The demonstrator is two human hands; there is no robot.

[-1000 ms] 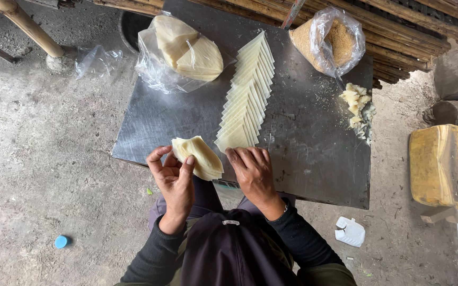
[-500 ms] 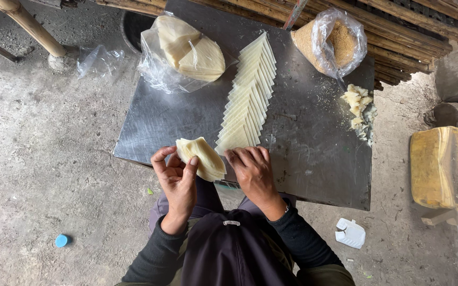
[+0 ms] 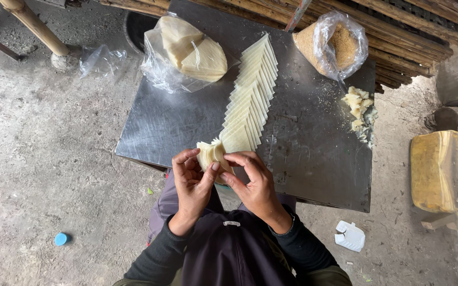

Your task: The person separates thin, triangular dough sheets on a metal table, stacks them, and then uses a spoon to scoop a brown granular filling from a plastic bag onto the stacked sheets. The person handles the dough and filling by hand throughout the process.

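A small stack of pale yellow dough wrappers (image 3: 211,153) sits fanned between both hands at the near edge of a grey metal table (image 3: 303,153). My left hand (image 3: 192,182) grips the stack from below with thumb and fingers. My right hand (image 3: 253,182) pinches its top wrapper with thumb and forefinger. Just beyond the hands, a long overlapping row of wrappers (image 3: 250,98) runs diagonally up the table.
A clear bag with stacked wrappers (image 3: 189,50) lies at the table's far left, a bag of brown crumbs (image 3: 335,47) at the far right, pale chunks (image 3: 359,106) below it. A yellow container (image 3: 445,172) and a white scrap (image 3: 350,235) sit at right, a blue cap (image 3: 61,239) on the floor at left.
My right hand has left the row's near end and come onto the stack. My left hand has drawn the stack closer to the table's near edge, and its wrappers now fan apart.
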